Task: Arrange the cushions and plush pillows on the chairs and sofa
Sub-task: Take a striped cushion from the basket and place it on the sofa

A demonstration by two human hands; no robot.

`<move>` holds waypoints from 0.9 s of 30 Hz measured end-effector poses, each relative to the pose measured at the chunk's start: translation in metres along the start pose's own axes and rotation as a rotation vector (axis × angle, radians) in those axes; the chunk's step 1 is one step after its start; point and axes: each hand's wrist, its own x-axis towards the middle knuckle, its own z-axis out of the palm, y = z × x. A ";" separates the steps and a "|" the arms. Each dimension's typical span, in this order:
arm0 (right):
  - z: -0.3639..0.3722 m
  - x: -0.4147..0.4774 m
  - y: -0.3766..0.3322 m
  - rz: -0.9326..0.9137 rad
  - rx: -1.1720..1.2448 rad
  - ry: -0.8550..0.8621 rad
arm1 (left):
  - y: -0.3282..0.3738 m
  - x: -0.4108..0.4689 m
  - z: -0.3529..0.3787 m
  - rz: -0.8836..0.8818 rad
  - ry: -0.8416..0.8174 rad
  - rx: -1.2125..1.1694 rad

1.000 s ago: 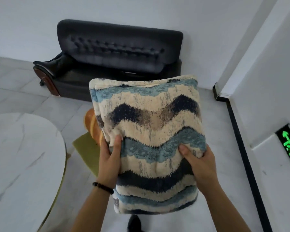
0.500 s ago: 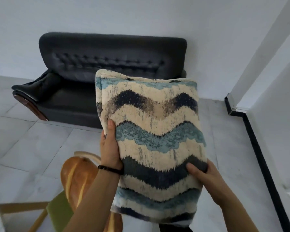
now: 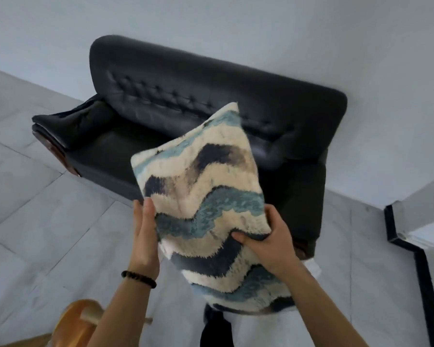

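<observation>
I hold a plush cushion [image 3: 206, 196] with cream, teal and navy wavy stripes upright in front of me, tilted a little to the left. My left hand [image 3: 145, 236], with a dark bead bracelet at the wrist, grips its left edge. My right hand [image 3: 268, 244] clasps its lower right side, thumb pressed into the pile. Behind the cushion stands a black tufted leather sofa [image 3: 186, 101] against the white wall; its seat is bare where visible, and the cushion hides part of it.
Grey tiled floor [image 3: 48, 221] spreads to the left. The orange wooden back of a chair [image 3: 78, 321] shows at the bottom left. A white wall corner with a black skirting strip [image 3: 411, 259] juts out at the right.
The view has come closer to the sofa and tilted. The cushion has leaned left, my right hand has risen along its side, and the chair has slid toward the bottom edge.
</observation>
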 end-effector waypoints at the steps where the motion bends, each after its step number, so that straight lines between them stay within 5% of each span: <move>1: 0.011 0.022 0.000 -0.026 -0.039 0.005 | 0.010 0.021 0.009 0.013 -0.060 0.026; 6: 0.054 0.121 0.002 -0.349 -0.511 0.069 | 0.063 0.109 0.072 -0.148 -0.192 0.099; 11: 0.061 0.214 0.012 -0.549 -0.755 0.034 | 0.057 0.220 0.115 -0.374 0.080 0.026; 15: 0.070 0.291 0.035 -0.339 -0.846 -0.004 | 0.032 0.319 0.130 -0.468 0.169 -0.126; 21: 0.076 0.377 0.122 0.270 -1.040 -0.029 | 0.009 0.442 0.142 -0.560 0.318 -0.155; 27: 0.103 0.458 0.159 0.278 -1.040 -0.077 | 0.008 0.542 0.140 -0.625 0.262 -0.088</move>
